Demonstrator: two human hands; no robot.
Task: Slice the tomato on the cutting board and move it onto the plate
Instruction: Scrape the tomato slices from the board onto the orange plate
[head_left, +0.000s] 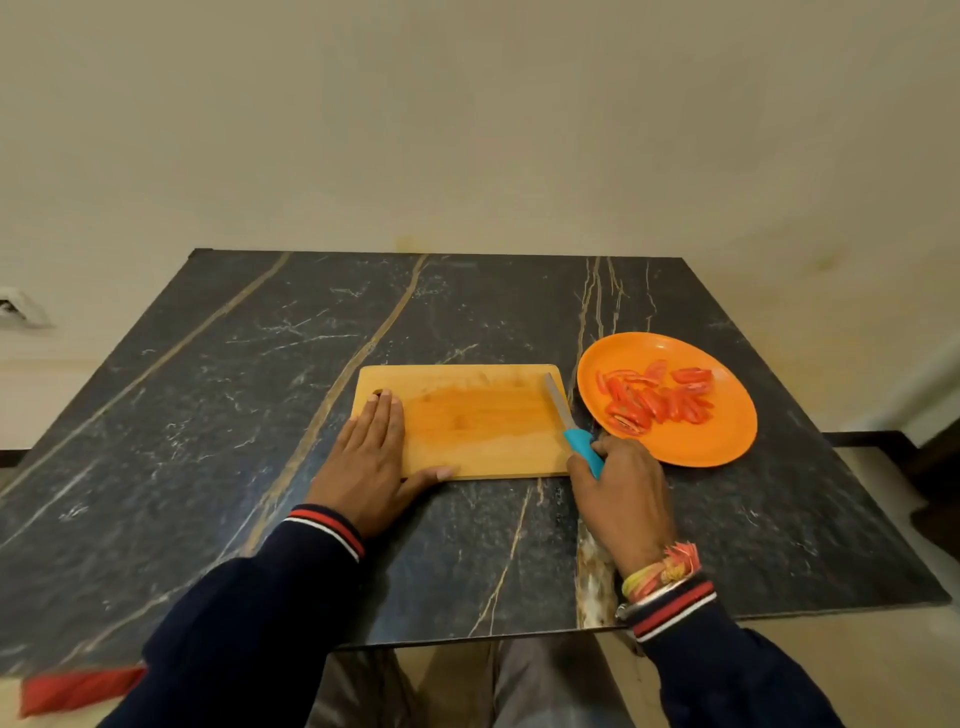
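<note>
Fingers of right hand grip knife; left hand fingers straight, flat on cutting board; tomato slices on plate.

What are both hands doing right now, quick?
Left hand: open, flat on the wooden cutting board.
Right hand: holding the blue-handled knife.

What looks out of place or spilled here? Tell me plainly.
Nothing stands out. The tomato slices all lie on the orange plate, none on the table. The cutting board shows only a darker damp patch; the right hand holds the knife at its edge.
</note>
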